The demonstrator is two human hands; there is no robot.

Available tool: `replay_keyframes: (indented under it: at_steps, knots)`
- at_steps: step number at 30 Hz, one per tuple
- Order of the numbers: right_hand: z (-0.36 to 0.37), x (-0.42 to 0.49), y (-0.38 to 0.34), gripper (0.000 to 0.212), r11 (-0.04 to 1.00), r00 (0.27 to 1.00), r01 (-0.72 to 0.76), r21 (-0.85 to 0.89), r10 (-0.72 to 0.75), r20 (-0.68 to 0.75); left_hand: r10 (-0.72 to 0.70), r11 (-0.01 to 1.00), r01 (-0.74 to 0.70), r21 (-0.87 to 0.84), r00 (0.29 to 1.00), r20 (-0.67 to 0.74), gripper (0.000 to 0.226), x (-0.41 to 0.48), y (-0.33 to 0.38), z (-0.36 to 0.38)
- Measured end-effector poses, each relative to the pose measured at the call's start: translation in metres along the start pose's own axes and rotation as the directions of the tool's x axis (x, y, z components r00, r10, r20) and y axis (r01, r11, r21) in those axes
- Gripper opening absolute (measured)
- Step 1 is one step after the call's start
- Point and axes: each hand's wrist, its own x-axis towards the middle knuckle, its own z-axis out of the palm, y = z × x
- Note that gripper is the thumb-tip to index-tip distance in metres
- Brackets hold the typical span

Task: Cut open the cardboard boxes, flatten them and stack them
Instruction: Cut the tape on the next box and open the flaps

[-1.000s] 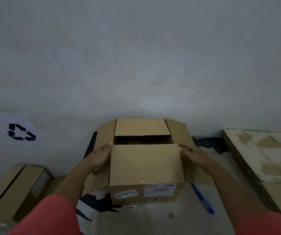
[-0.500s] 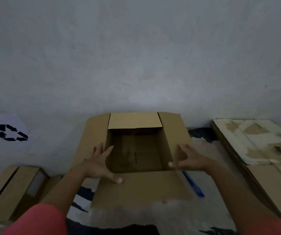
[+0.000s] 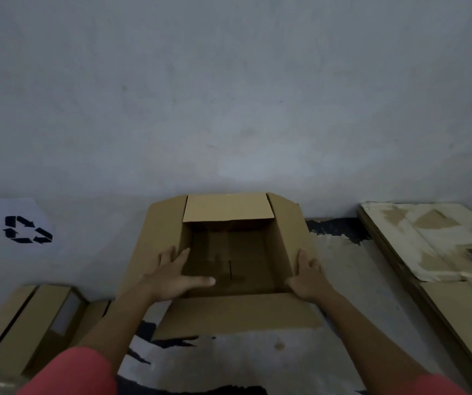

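The cardboard box (image 3: 229, 317) is sitting open on the worn white surface (image 3: 343, 354), right by the wall, with its flaps folded out. The person's left hand (image 3: 176, 276) is lying flat on the left flap, fingers straight, thumb reaching over the hole. The right hand (image 3: 307, 277) is pressing flat on the right flap. Both hands are loose, grabbing nothing. Another box (image 3: 26, 323) is lying to the left, and flat cardboard (image 3: 442, 252) is piled on the right

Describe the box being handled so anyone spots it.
Below the grey wall, centre, an open brown cardboard box sits under the left hand and right hand. Only its flaps splay, unlike the closed brown box left and flattened cardboard right.
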Motion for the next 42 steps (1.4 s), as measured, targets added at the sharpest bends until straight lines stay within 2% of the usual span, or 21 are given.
replay_keyframes:
  at_steps: [2,4,6,9,11,13,14,16,17,19,21,22,24,28,33,37,38,39,40,41,42]
  knots:
    - [-0.001,-0.004,-0.001,0.087,0.999,0.999,0.035,0.023,-0.035,0.037,-0.017,1.0,0.017,-0.002,0.995,-0.103,0.112,0.007,0.002,0.005]
    - [-0.003,-0.011,-0.001,0.082,0.996,0.995,0.089,0.013,-0.09,0.034,-0.046,0.999,0.041,-0.036,0.986,-0.159,0.095,0.011,0.007,0.008]
    - [-0.014,-0.018,-0.004,0.078,0.991,0.991,0.137,-0.005,-0.137,0.002,-0.07,0.991,0.048,-0.122,0.98,-0.185,0.09,0.012,0.016,0.008]
    - [-0.041,-0.031,-0.015,0.077,0.972,0.976,0.2,-0.126,-0.209,-0.06,-0.059,0.954,0.013,-0.299,0.988,-0.144,0.085,0.016,0.035,0.001]
    - [-0.058,-0.041,-0.025,0.078,0.946,0.965,0.213,-0.246,-0.243,-0.098,-0.032,0.891,-0.001,-0.454,0.997,-0.064,0.097,0.023,0.052,-0.006]
    - [-0.067,-0.054,-0.041,0.079,0.906,0.961,0.166,-0.39,-0.237,-0.143,-0.008,0.777,0.014,-0.629,1.0,0.013,0.11,0.028,0.068,-0.013]
    - [-0.069,-0.063,-0.05,0.08,0.89,0.961,0.133,-0.436,-0.223,-0.163,0.024,0.708,0.012,-0.706,0.999,0.041,0.098,0.028,0.078,-0.016]
    - [-0.071,-0.079,-0.066,0.079,0.874,0.962,0.079,-0.479,-0.193,-0.193,0.065,0.532,-0.036,-0.846,0.998,-0.002,0.059,0.03,0.094,-0.017]
    - [-0.07,-0.085,-0.072,0.078,0.864,0.96,0.055,-0.501,-0.183,-0.21,0.042,0.415,-0.053,-0.908,0.998,-0.039,0.055,0.028,0.101,-0.019]
    - [-0.069,-0.094,-0.08,0.075,0.831,0.952,0.001,-0.556,-0.171,-0.254,0.018,0.2,-0.158,-0.967,0.987,-0.157,0.066,0.031,0.105,-0.023]
    - [-0.065,-0.1,-0.087,0.071,0.805,0.942,-0.03,-0.593,-0.176,-0.286,0.004,0.099,-0.246,-0.964,0.969,-0.247,0.093,0.037,0.107,-0.032]
    - [-0.063,-0.104,-0.091,0.069,0.796,0.937,-0.029,-0.605,-0.189,-0.294,0.002,0.082,-0.266,-0.961,0.964,-0.266,0.106,0.04,0.109,-0.036]
    - [-0.057,-0.11,-0.104,0.069,0.774,0.929,-0.013,-0.633,-0.226,-0.295,-0.011,0.113,-0.301,-0.947,0.953,-0.304,0.121,0.046,0.115,-0.042]
    - [-0.045,-0.114,-0.134,0.073,0.738,0.918,0.07,-0.671,-0.312,-0.247,-0.057,0.266,-0.337,-0.903,0.93,-0.363,0.137,0.055,0.119,-0.039]
    - [-0.048,-0.121,-0.152,0.064,0.764,0.854,0.289,-0.577,-0.478,-0.205,-0.117,0.372,-0.348,-0.861,0.902,-0.415,0.146,0.063,0.091,-0.048]
    - [-0.064,-0.114,-0.152,0.037,0.841,0.823,0.39,-0.374,-0.501,-0.269,-0.076,0.571,-0.333,-0.751,0.889,-0.452,0.155,0.064,0.061,-0.067]
    - [-0.069,-0.108,-0.15,0.032,0.872,0.823,0.405,-0.276,-0.479,-0.306,-0.057,0.608,-0.314,-0.729,0.899,-0.435,0.153,0.064,0.056,-0.071]
    - [-0.072,-0.103,-0.15,0.037,0.897,0.83,0.418,-0.147,-0.442,-0.34,-0.042,0.627,-0.294,-0.721,0.912,-0.409,0.149,0.064,0.051,-0.074]
    - [-0.073,-0.098,-0.149,0.05,0.907,0.846,0.42,-0.005,-0.394,-0.358,-0.024,0.637,-0.286,-0.715,0.921,-0.39,0.143,0.063,0.047,-0.076]
    - [-0.071,-0.093,-0.15,0.064,0.906,0.862,0.415,0.085,-0.361,-0.355,-0.013,0.651,-0.281,-0.706,0.925,-0.38,0.135,0.063,0.044,-0.077]
    - [-0.066,-0.09,-0.151,0.075,0.912,0.878,0.397,0.105,-0.344,-0.333,-0.01,0.67,-0.275,-0.69,0.925,-0.379,0.123,0.062,0.042,-0.077]
